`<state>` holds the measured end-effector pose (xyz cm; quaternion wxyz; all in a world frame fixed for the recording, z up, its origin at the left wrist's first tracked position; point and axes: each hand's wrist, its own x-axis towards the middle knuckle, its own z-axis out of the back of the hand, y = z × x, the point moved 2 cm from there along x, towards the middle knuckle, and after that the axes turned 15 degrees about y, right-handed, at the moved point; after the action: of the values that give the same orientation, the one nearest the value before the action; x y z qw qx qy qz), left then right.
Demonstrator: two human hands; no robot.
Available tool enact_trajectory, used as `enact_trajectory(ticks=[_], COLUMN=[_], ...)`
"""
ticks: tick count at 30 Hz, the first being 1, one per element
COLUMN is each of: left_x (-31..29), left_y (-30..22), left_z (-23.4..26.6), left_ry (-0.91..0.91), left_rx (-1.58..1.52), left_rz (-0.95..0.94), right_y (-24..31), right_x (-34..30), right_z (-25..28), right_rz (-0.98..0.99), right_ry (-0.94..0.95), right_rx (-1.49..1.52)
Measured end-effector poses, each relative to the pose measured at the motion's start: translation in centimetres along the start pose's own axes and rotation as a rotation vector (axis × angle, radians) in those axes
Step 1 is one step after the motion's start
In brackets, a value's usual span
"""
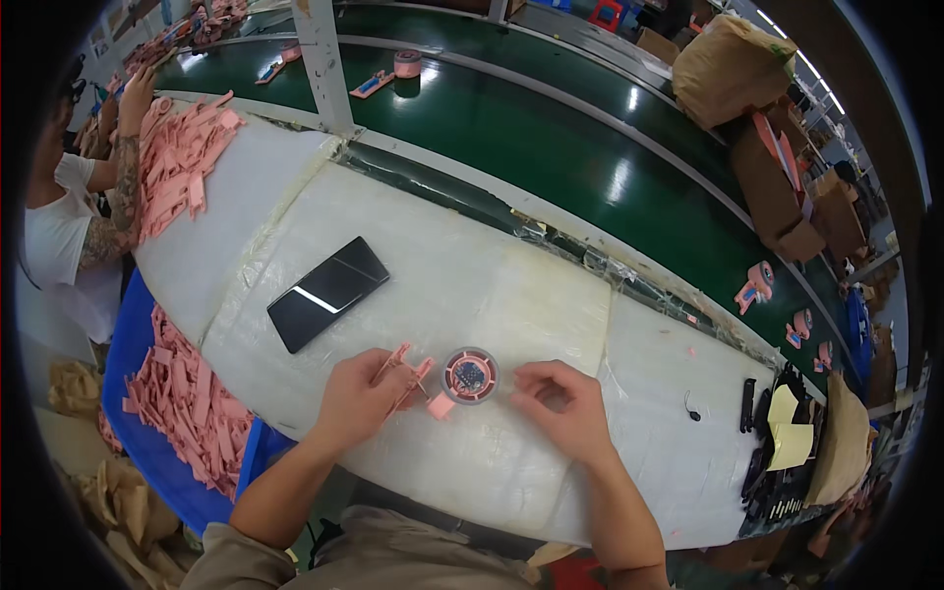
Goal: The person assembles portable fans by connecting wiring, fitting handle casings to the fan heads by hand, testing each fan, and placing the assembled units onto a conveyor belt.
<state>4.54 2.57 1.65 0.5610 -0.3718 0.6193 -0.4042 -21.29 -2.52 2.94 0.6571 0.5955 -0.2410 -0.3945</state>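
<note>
My left hand (pixel 359 398) is closed around a pink plastic piece (pixel 426 371) with prongs, whose ends stick out past my fingertips. Just right of it, a round grey-rimmed part (pixel 471 377) lies on the covered table (pixel 472 472); its pink inside has spokes and a dark blue middle. A short pink tab (pixel 440 405) juts from its lower left. Beside the round part, on its right, my right hand (pixel 565 405) has curved fingers with a gap to the thumb, and nothing shows in it.
A black phone (pixel 329 294) lies behind my left hand. Pink parts fill a blue bin (pixel 128 393) and form a pile (pixel 187 162) near another person (pixel 79 226). Black strips (pixel 762 462) lie at right. Beyond the table runs a green conveyor (pixel 511 147) carrying pink assemblies (pixel 755 285).
</note>
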Motion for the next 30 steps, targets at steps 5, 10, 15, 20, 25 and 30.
enact_trajectory(ticks=[5,10,15,20,25,30], left_x=[-0.1,-1.5,6.3,16.4,18.8,17.1], left_y=[0.1,-1.9,-3.5,-7.8,-4.2,-5.8], left_z=[0.1,0.4,-1.6,-7.8,-9.1,-10.4], left_ry=[0.021,0.251,0.318,0.006,-0.155,-0.108], left_rx=[0.159,0.174,0.071,-0.161,0.095,0.555], left_rz=[-0.068,0.141,0.057,-0.323,-0.607,-0.658], right_y=[1.4,2.1,1.1,0.6,-1.3,-5.1], right_x=[-0.3,1.9,6.5,12.4,8.5,2.0], right_z=[-1.5,-4.4,3.2,13.4,23.7,38.4], right_rz=[0.128,0.184,0.121,0.146,0.024,-0.205], right_ry=[0.015,0.044,-0.058,-0.619,-0.873,-1.247], right_rx=[-0.227,-0.335,-0.343,-0.481,-0.575,-0.872])
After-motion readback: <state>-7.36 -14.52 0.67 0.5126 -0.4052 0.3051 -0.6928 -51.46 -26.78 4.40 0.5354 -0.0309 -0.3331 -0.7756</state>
